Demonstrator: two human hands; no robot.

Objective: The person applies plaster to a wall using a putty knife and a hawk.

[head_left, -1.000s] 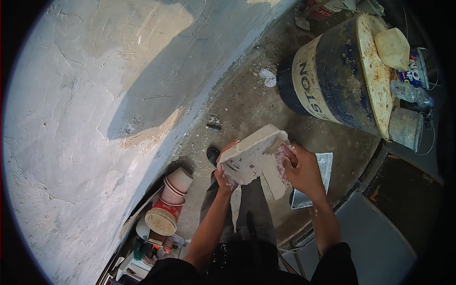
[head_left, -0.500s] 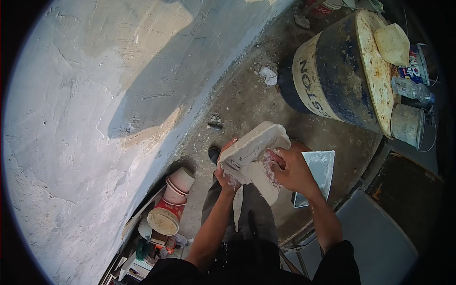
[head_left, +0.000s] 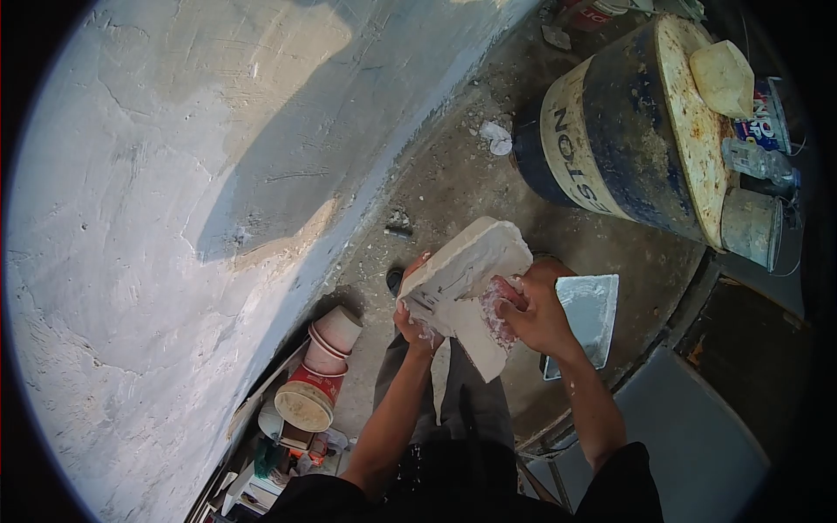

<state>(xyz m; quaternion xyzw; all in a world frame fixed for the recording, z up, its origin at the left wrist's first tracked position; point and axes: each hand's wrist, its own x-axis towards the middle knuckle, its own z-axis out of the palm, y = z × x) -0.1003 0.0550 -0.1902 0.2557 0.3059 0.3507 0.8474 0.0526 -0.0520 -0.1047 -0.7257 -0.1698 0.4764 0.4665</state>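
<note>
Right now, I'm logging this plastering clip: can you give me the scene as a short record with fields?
left hand: grips the plaster-caked board at its lower edge
right hand: closed on the scraper, blade against the board
wall: plastered, on the left
floor: metal tray by the right hand; stacked buckets at the wall's foot
drum: blue, upper right, small pail on top

The plaster board was a thick, whitish slab smeared with wet plaster and marked with dark lines. It was tilted with its far corner raised, its lower corner in the left hand. The blade, caked white, sloped down from the board's near edge, touching it, in the right hand.
</note>
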